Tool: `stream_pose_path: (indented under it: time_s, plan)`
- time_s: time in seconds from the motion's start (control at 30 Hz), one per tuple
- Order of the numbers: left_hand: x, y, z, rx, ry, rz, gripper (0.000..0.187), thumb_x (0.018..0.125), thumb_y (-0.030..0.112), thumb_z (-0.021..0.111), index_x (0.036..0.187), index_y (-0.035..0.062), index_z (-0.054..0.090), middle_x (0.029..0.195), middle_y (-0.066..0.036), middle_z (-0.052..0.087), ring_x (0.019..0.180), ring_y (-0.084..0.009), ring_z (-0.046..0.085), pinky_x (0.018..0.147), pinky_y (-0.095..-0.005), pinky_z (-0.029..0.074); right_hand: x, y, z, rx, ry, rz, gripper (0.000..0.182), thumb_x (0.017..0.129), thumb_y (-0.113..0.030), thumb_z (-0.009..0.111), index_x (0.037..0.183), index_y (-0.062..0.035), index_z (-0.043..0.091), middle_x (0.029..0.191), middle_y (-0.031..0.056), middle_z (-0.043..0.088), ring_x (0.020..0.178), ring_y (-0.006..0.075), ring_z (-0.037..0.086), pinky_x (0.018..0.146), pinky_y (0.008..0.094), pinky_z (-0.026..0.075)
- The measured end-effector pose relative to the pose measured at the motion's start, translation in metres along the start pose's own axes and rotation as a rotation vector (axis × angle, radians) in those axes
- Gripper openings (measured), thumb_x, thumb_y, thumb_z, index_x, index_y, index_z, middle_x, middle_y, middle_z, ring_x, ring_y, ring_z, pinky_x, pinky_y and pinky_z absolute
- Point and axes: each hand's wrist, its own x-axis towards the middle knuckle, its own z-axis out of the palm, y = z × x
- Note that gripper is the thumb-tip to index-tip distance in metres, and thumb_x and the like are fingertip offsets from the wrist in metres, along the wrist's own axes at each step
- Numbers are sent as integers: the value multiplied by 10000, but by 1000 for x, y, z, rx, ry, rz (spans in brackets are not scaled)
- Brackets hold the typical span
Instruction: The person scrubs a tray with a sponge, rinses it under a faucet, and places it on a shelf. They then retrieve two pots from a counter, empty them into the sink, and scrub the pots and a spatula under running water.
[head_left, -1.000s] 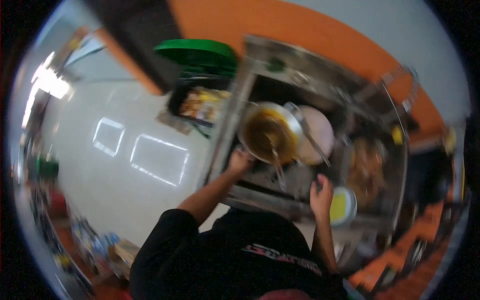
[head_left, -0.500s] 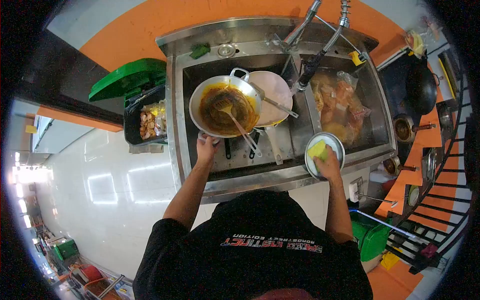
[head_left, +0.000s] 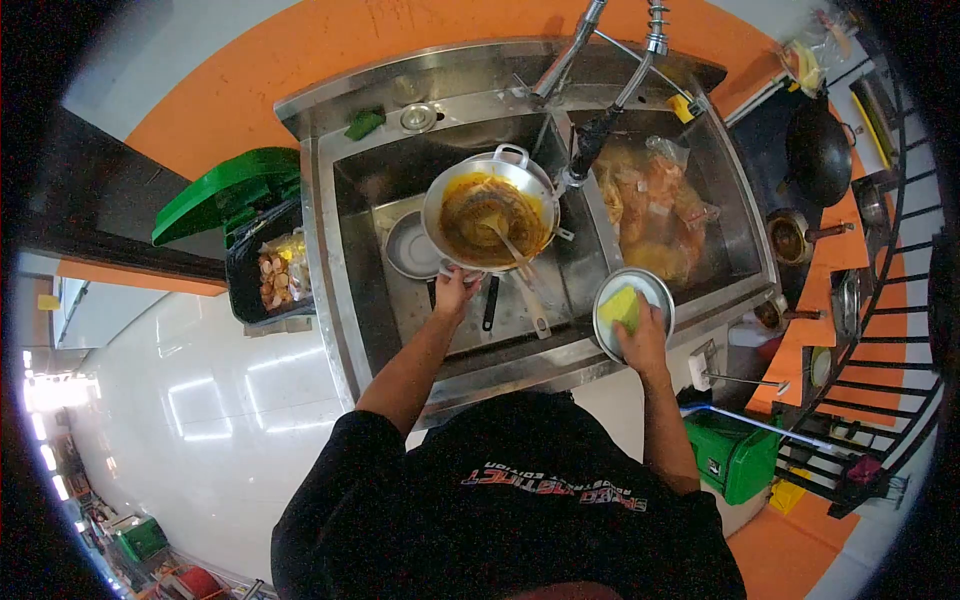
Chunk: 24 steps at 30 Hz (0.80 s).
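My left hand (head_left: pixel 457 290) is closed on the near loop handle of a wok (head_left: pixel 434 208), whose inside is coated with brown sauce. A spatula (head_left: pixel 516 254) leans in the wok, its handle pointing toward me. Under the wok lie a grey frying pan (head_left: pixel 407 246), a pale pan handle (head_left: pixel 536 312) and a black handle (head_left: pixel 490 306). My right hand (head_left: pixel 643 338) is closed around a yellow-green sponge (head_left: pixel 620 308), over a shallow metal bowl (head_left: pixel 657 288) at the front edge of the sink.
Bagged meat (head_left: pixel 655 215) lies in the right basin of the steel sink (head_left: pixel 350 165). A spray faucet (head_left: pixel 590 150) hangs over the divider. To the left stands a bin with a green lid (head_left: pixel 225 190); at right, a dark wok (head_left: pixel 820 155) and a green bin (head_left: pixel 735 460).
My left hand has moved the wok to the right, uncovering the grey frying pan. My right hand stays with the sponge at the bowl. The camera view has shifted slightly.
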Motion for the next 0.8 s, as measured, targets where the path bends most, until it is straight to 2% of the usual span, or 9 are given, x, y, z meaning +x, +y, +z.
stream_pose_path:
  time_s: [0.17,0.23,0.27,0.33,0.47,0.6,0.7,0.77,0.8]
  plan:
    - [13,-13,1,15,22,-35,361,973,132,467,1285,46,307,1301,-239,436,1121,-335,561,879,-363,561,-5,-10,-5,3,52,-14,727,791,-272,700,1399,-42,375,1246,259,471,1172,418,468,978,504,386]
    - [21,-19,-7,-37,35,-83,261,950,142,496,1181,96,383,1179,-116,487,987,-252,607,826,-407,519,-3,-10,-7,0,89,-35,703,799,-267,690,1387,-31,387,1238,259,474,1164,420,470,978,503,385]
    - [21,-19,-11,-38,37,-85,261,950,142,496,1181,96,383,1179,-116,487,987,-252,607,826,-407,519,-3,-11,-8,-3,128,-60,679,806,-263,679,1375,-21,398,1231,258,476,1156,423,471,978,503,384]
    - [22,-17,-17,35,4,-200,319,988,201,476,1244,28,395,1353,-165,450,1112,-285,578,882,-404,520,0,-13,-12,1,169,-81,630,812,-244,669,1343,-8,425,1223,255,480,1144,421,477,974,498,388]
    - [27,-10,-29,96,1,-317,375,990,237,487,1294,33,407,1366,-135,449,1090,-258,595,878,-405,499,8,-22,-24,74,226,-73,474,822,-161,640,1239,16,502,1198,249,494,1108,411,494,962,481,400]
    - [22,-4,-33,130,-25,-398,437,950,265,533,1310,51,407,1261,-90,474,1043,-242,599,779,-391,498,33,-39,-33,109,282,-154,377,834,-122,634,1177,4,541,1104,226,553,1032,372,552,897,438,451]
    - [25,-10,-47,135,-32,-412,479,938,308,557,1316,52,409,1254,-96,483,1028,-233,600,746,-376,496,65,-59,-25,369,193,-17,319,868,-121,623,1161,-15,555,1000,163,609,933,297,610,795,373,495]
    - [24,-13,-54,116,-54,-413,498,930,326,572,1314,54,412,1243,-96,492,1014,-227,602,737,-366,489,99,-58,5,803,50,-92,273,917,-137,583,1170,-39,554,956,103,633,861,224,630,714,317,508]
    - [18,-9,-51,129,-27,-400,499,928,325,570,1312,49,410,1234,-97,496,1004,-220,598,732,-360,483,114,-69,11,966,-54,21,274,932,-158,567,1183,-48,549,972,95,632,854,214,630,716,310,509]
